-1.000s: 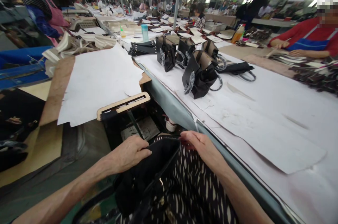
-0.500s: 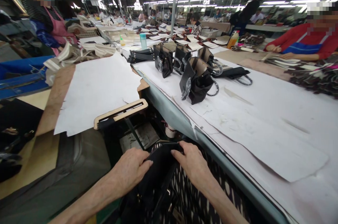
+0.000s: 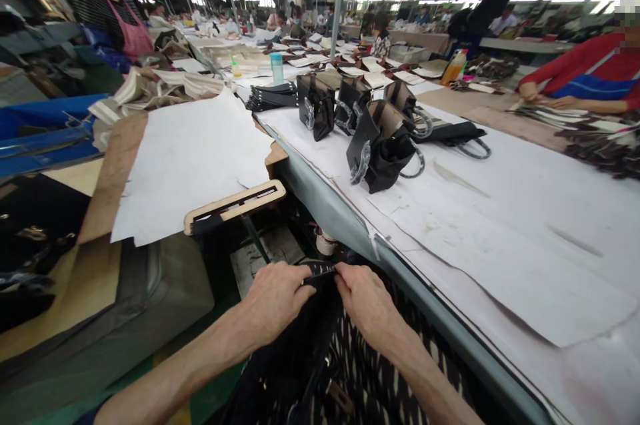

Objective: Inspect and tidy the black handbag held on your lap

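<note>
A black handbag (image 3: 295,351) with small gold-coloured fittings lies across my lap, over black-and-white patterned cloth (image 3: 370,358). Its upper edge is pinched between the thumb and fingers of my left hand (image 3: 280,295). Close beside it, my right hand (image 3: 363,295) grips the same edge near the corner. Both hands are closed, and a short stretch of the edge shows between them. The lower part of the bag is dark and partly hidden by my forearms.
Several black handbags (image 3: 383,148) with wrapped handles stand on the white-covered table (image 3: 500,258) to my right. A slotted wooden frame (image 3: 237,205) juts out ahead, near white sheeting (image 3: 190,165). More black bags (image 3: 40,225) lie at left. Co-workers sit or stand on both sides.
My left hand has slid right and up along the bag's edge, closer to my right hand. The view has shifted slightly, and the bag's opening looks narrower.
</note>
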Tool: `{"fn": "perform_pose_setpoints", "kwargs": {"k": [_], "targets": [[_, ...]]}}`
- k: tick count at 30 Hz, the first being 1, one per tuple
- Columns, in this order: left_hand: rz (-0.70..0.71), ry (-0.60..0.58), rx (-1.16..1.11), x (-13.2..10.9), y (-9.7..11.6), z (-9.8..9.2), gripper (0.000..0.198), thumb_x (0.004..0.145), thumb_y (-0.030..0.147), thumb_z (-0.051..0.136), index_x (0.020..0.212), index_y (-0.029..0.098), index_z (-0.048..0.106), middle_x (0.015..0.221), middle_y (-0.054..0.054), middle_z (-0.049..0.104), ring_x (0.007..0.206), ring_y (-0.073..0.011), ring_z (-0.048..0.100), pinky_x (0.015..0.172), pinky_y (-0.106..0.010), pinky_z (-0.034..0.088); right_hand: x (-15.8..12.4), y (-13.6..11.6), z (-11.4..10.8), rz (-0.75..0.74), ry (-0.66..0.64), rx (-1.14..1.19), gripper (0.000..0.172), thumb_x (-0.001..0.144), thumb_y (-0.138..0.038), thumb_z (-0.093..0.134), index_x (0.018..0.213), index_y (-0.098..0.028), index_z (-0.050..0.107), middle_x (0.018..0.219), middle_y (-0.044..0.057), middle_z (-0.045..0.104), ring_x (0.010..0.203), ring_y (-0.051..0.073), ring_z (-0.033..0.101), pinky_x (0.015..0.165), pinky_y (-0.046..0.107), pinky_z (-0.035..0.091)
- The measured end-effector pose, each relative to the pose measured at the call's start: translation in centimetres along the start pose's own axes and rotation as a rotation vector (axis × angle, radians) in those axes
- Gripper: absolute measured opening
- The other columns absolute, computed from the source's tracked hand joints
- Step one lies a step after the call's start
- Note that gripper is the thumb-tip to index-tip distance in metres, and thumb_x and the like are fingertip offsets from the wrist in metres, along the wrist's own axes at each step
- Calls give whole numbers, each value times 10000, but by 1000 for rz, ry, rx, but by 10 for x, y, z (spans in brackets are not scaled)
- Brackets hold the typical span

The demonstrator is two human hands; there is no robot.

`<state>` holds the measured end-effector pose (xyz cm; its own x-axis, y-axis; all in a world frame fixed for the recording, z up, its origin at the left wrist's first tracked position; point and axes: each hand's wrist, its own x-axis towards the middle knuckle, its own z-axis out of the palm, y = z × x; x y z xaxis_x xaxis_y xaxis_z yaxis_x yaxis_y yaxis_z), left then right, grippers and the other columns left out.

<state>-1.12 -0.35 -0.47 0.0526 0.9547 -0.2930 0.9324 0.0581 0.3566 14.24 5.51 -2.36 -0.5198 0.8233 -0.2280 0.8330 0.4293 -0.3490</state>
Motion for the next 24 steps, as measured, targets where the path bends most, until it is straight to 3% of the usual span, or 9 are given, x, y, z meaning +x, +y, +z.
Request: {"fn": "perform_pose_setpoints", "kwargs": {"k": [4, 8, 16, 24], "targets": [[-3, -27, 88, 9, 7, 4, 278, 847, 253, 368, 894, 200, 637, 831, -78, 670, 786, -241, 606, 707, -340, 442, -7, -2, 0, 82, -24, 89, 241, 841, -191, 350, 853, -177, 590, 845, 73, 661, 840, 208, 599, 677, 280, 375], [-15, 11, 128, 7, 11, 10, 309, 856, 247, 330, 819, 173, 628, 780, -94, 655, 735, -234, 603, 680, -337, 442, -14, -5, 2, 171, -14, -2, 285, 860, -222, 335, 827, -159, 611, 828, 114, 663, 822, 238, 606, 679, 303, 377], [-26, 54, 142, 2, 13, 4, 311, 877, 234, 312, 833, 173, 614, 715, -76, 653, 689, -229, 613, 630, -317, 423, -3, -9, -3, 16, 26, -106, 311, 872, -178, 313, 776, -161, 609, 735, 110, 658, 705, 223, 606, 596, 291, 343], [-80, 75, 188, 18, 15, -2, 301, 865, 236, 345, 775, 150, 620, 737, -111, 643, 763, -252, 611, 679, -344, 428, 18, 3, 2, -28, 76, -58, 298, 876, -226, 339, 733, -174, 595, 714, 70, 653, 702, 176, 597, 618, 263, 328]]}}
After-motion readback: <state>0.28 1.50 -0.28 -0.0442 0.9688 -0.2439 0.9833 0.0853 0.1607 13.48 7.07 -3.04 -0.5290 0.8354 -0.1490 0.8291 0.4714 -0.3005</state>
